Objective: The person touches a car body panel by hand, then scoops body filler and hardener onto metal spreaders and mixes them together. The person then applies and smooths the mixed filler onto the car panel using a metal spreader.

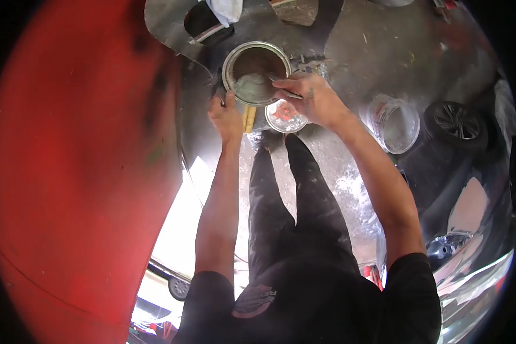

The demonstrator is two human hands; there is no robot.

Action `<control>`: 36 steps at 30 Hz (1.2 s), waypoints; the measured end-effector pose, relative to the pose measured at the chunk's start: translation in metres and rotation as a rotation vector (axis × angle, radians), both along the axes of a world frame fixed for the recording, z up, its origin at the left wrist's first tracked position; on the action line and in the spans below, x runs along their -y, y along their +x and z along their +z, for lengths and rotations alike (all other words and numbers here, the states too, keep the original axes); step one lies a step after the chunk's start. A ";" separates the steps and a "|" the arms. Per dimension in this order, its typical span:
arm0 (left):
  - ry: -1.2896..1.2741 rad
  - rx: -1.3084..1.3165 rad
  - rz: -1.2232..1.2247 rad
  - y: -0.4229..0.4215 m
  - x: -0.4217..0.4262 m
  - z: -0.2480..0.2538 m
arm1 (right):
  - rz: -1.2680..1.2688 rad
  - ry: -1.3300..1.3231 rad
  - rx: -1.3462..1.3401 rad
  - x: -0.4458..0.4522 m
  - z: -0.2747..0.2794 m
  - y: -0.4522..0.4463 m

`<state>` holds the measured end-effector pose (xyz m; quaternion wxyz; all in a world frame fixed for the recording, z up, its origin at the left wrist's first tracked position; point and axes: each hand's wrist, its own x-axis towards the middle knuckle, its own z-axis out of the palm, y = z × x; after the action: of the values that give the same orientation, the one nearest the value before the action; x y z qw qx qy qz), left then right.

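An open round can (257, 44) with pale grey-green paste (252, 87) in it stands in front of me. My left hand (226, 119) is closed at the can's lower left rim, with the thumb against it; a thin dark edge shows by the fingers, too small to name. In my right hand (318, 100) is a thin, flat tool like a spreader (293, 94), pinched between thumb and fingers at the can's right rim. Its tip is hard to make out near the paste. Just below the can sits a white round lid (286, 117) with a red smear.
A large red car panel (86, 172) fills the left side. Beyond the can lie a dark panel with cut-outs (332, 17) and a white cloth (226, 10). To the right are a clear plastic bucket (398, 132) and a wheel (456, 121). A yellow strip (249, 118) is below the can.
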<state>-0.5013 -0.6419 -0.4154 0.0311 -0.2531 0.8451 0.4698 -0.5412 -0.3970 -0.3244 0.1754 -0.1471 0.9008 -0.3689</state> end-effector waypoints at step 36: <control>0.202 -0.019 0.089 -0.004 -0.002 0.008 | -1.088 -0.828 0.333 0.042 -0.019 0.040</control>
<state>-0.5055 -0.6402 -0.4076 0.0275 -0.2813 0.7818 0.5559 -0.5013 -0.4389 -0.3431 0.0313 0.3280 0.5933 -0.7345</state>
